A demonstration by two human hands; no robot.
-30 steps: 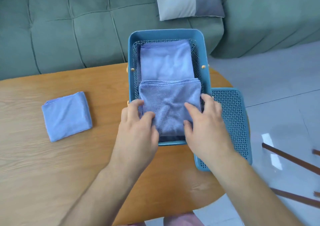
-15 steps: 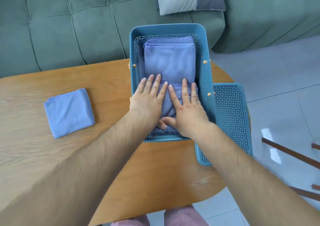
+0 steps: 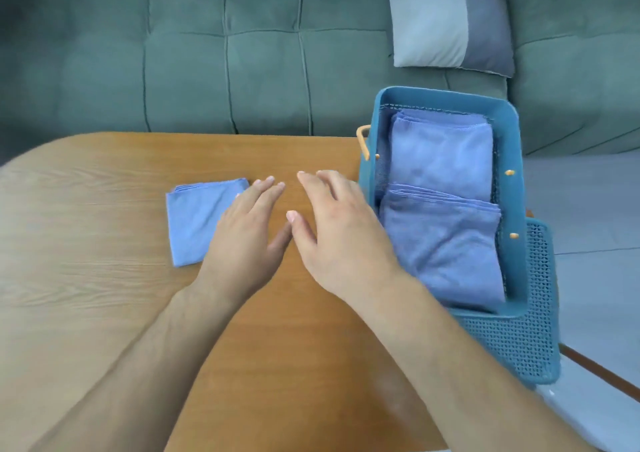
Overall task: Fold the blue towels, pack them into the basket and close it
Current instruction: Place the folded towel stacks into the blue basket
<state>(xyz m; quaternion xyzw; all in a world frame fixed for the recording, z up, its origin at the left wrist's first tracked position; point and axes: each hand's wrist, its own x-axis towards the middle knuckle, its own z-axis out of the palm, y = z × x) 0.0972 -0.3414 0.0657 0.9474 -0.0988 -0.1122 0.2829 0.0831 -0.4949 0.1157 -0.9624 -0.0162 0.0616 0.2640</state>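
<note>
A teal mesh basket (image 3: pixel 510 129) stands at the table's right end with two folded blue towels inside, one at the far end (image 3: pixel 443 150) and one nearer (image 3: pixel 446 243) overlapping it. A third folded blue towel (image 3: pixel 194 223) lies on the table to the left. My left hand (image 3: pixel 246 240) hovers over that towel's right edge, fingers apart, holding nothing. My right hand (image 3: pixel 339 233) is open above the bare table between the towel and the basket. The basket's teal mesh lid (image 3: pixel 530 340) lies under the basket's right near corner.
The wooden table (image 3: pixel 86 278) has a rounded left end, and its right edge is near the basket. A green sofa (image 3: pixel 207 63) with a grey cushion (image 3: pixel 446 22) stands behind the table. Grey floor and brown chair legs (image 3: pixel 602 372) are on the right.
Both hands have left the basket, where they pressed on the near towel, and moved left over the table towards the third towel. The view has turned left.
</note>
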